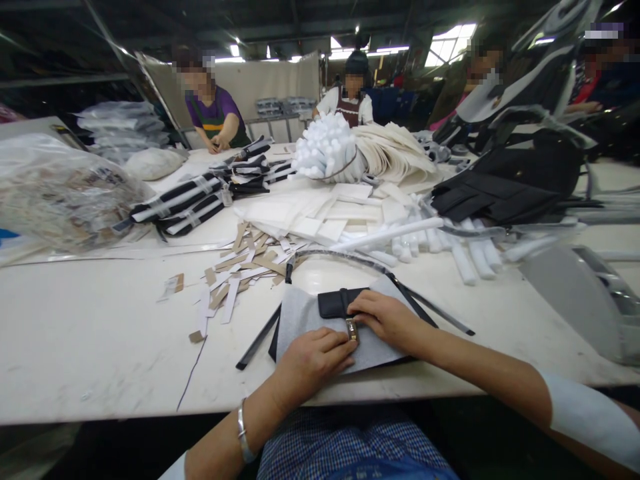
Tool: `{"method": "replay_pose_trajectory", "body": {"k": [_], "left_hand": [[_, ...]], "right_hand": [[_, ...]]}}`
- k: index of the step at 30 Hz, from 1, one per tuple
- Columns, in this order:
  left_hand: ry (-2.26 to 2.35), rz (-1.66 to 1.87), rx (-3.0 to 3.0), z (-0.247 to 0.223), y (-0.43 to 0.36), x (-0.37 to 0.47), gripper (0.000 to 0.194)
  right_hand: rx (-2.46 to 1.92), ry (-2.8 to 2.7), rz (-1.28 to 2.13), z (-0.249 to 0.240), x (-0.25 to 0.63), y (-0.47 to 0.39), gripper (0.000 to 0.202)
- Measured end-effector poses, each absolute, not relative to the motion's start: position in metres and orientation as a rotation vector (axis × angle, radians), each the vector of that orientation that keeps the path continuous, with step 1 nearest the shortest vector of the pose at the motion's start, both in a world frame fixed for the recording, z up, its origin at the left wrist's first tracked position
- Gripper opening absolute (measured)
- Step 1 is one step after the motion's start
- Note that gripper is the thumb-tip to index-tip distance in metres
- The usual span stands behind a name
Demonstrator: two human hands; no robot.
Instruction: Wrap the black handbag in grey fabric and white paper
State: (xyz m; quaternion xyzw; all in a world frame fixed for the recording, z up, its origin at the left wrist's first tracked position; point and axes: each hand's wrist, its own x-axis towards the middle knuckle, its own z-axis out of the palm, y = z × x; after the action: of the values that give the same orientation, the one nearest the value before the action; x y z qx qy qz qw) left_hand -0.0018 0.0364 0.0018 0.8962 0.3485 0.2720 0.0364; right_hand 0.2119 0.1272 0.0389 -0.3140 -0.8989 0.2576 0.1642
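A grey fabric sheet [305, 320] lies on a black bag at the near edge of the white table [100, 333]. On it sits a black leather flap [334, 303] with a small gold metal clasp [353, 329]. My left hand [313, 360] rests on the grey sheet, fingertips touching the clasp. My right hand [385, 320] presses on the flap just right of the clasp, fingers curled over it. Thin black straps [430, 307] run out from under the sheet to both sides.
Loose paper and cardboard strips [235, 273] lie scattered beyond the bag. White foam rolls [460, 257], white sheets [320, 217], black bags [500, 190] and striped bundles [185, 200] fill the far table. A clear plastic sack [60, 193] sits left. Other people work at the back.
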Motion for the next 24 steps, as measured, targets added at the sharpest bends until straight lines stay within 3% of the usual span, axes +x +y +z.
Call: {"method": "replay_pose_trajectory", "body": {"k": [24], "left_hand": [[1.099,0.761,2.782,0.003,0.033,-0.003,0.029]], "right_hand": [[-1.219,-3.175,0.690,0.082,0.156,0.168,0.010]]}}
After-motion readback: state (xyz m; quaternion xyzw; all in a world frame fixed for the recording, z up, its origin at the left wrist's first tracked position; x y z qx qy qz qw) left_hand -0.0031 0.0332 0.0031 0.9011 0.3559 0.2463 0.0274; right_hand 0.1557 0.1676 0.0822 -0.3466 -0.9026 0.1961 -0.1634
